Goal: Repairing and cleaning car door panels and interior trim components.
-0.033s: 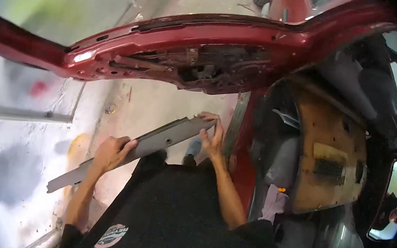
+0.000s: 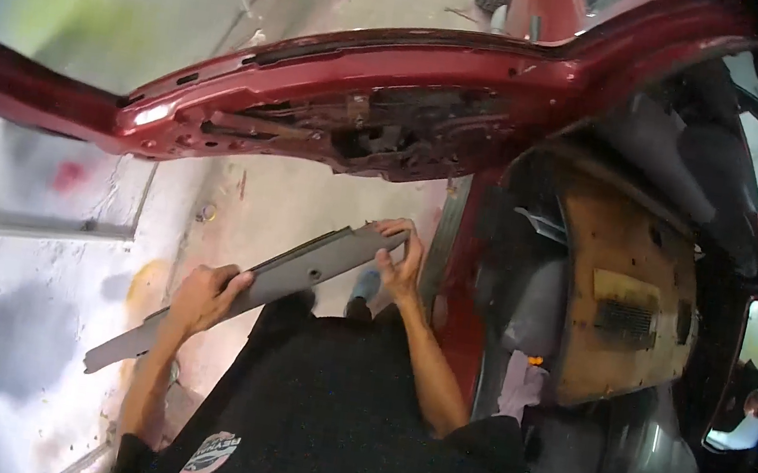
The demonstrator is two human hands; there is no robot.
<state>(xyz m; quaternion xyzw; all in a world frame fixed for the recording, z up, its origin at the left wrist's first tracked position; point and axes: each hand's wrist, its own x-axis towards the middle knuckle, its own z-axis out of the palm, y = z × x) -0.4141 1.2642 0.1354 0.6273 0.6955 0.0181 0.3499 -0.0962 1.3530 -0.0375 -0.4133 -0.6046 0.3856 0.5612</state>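
Note:
A long, narrow grey trim panel (image 2: 281, 286) with a small round hole near its middle slants across in front of my body, its left end lower and nearer to me. My left hand (image 2: 206, 298) grips the panel left of the hole, its thumb lying on the upper face. At the panel's upper right end, my right hand (image 2: 401, 260) curls its fingers over the far edge, with the thumb on the near side. Both hands are closed on the panel. The palms and the panel's underside are hidden.
An open red car door (image 2: 353, 70), its inner metal exposed, spans the far side. On the right, the cabin holds a tan, stained board (image 2: 622, 316) and a pinkish cloth (image 2: 522, 386). A paint-marked white wall (image 2: 37, 287) stands left. Pale floor (image 2: 297, 202) lies beyond the panel.
The whole view has shifted slightly to the left. Both hands keep their hold on the trim panel, which stays at nearly the same slant.

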